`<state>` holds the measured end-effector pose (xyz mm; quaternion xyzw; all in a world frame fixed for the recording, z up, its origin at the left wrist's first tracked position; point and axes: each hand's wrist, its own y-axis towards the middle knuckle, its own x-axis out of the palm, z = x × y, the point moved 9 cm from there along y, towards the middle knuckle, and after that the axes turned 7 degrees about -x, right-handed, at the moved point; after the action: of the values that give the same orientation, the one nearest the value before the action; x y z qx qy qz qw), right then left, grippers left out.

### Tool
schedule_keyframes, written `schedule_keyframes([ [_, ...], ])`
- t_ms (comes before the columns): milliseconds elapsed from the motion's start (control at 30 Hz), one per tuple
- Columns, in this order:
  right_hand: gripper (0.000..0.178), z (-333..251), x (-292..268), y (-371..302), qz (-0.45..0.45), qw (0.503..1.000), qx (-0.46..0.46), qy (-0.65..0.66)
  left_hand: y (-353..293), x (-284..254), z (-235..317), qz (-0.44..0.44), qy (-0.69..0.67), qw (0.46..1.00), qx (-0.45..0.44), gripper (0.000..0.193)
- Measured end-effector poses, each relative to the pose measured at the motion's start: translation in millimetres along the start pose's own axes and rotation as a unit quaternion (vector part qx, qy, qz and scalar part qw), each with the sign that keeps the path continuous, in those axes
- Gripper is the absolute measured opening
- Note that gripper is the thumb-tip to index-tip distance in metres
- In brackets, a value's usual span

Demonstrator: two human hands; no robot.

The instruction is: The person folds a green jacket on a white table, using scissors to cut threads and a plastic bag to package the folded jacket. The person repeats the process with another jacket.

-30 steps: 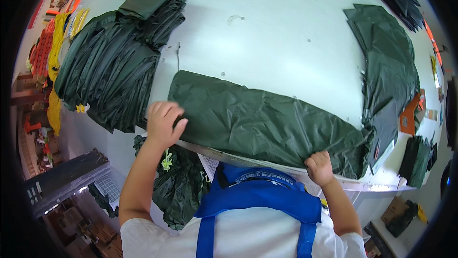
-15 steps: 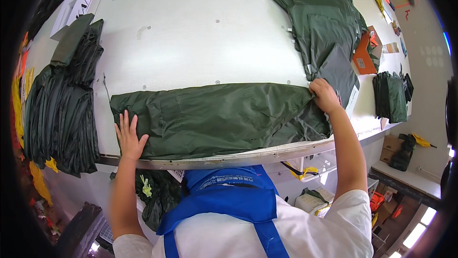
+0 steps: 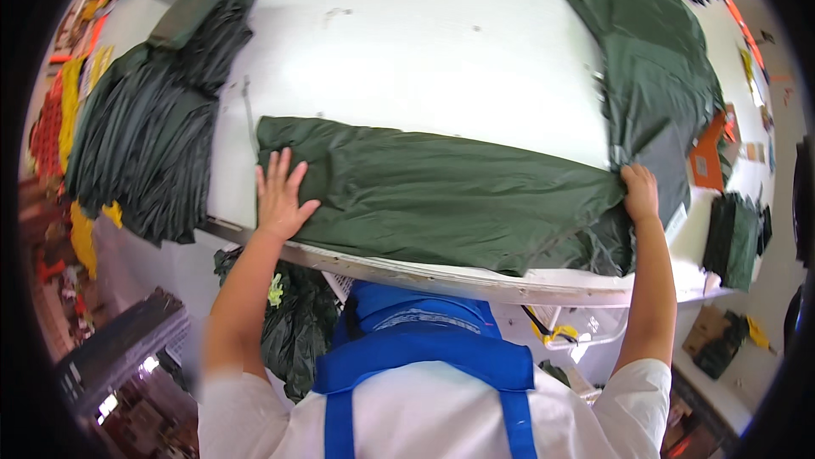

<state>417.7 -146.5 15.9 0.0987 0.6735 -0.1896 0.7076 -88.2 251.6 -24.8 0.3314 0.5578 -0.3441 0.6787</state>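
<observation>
A dark green, shiny rain garment (image 3: 441, 196) lies folded into a long strip along the near edge of the table, with creases running its length. My left hand (image 3: 284, 200) rests flat on its left end, fingers spread. At the right end, my right hand (image 3: 641, 191) has its fingers curled over the upper corner and pinches the fabric. Below that hand the cloth is bunched and darker. The thumb of my right hand is mostly hidden.
On the white table (image 3: 407, 60), a tall stack of folded dark green garments (image 3: 144, 149) stands at left. A spread pile of similar garments (image 3: 649, 51) lies at far right. Nearby are an orange box (image 3: 705, 157) and a smaller folded stack (image 3: 732, 238). A dark bag (image 3: 297, 332) sits below the table edge.
The view has shifted and tilted, so the table's contents appear moved. My left hand stays flat on the garment and my right hand still holds its right corner; the upper edge looks straighter.
</observation>
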Motion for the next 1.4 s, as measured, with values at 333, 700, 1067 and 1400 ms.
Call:
schedule_keyframes([
  [333,0.070,-336.6,-48.4,31.4,-0.026,0.978,-0.050,0.202,-4.6,2.6,-5.2,-0.013,0.005,1.000,-0.021,0.073],
  [700,0.070,-350.6,4.4,33.5,0.017,0.983,0.043,0.175,-22.2,-0.6,-18.7,0.013,-0.028,0.999,-0.041,0.056],
  [1067,0.073,-420.9,-42.4,78.4,0.197,0.811,-0.001,0.550,-27.4,-11.5,-107.5,-0.064,-0.183,0.923,-0.331,0.065],
  [1400,0.065,-481.5,7.6,124.7,0.089,0.573,0.071,0.812,21.1,-87.5,-21.0,-0.236,-0.719,0.585,-0.292,0.075],
])
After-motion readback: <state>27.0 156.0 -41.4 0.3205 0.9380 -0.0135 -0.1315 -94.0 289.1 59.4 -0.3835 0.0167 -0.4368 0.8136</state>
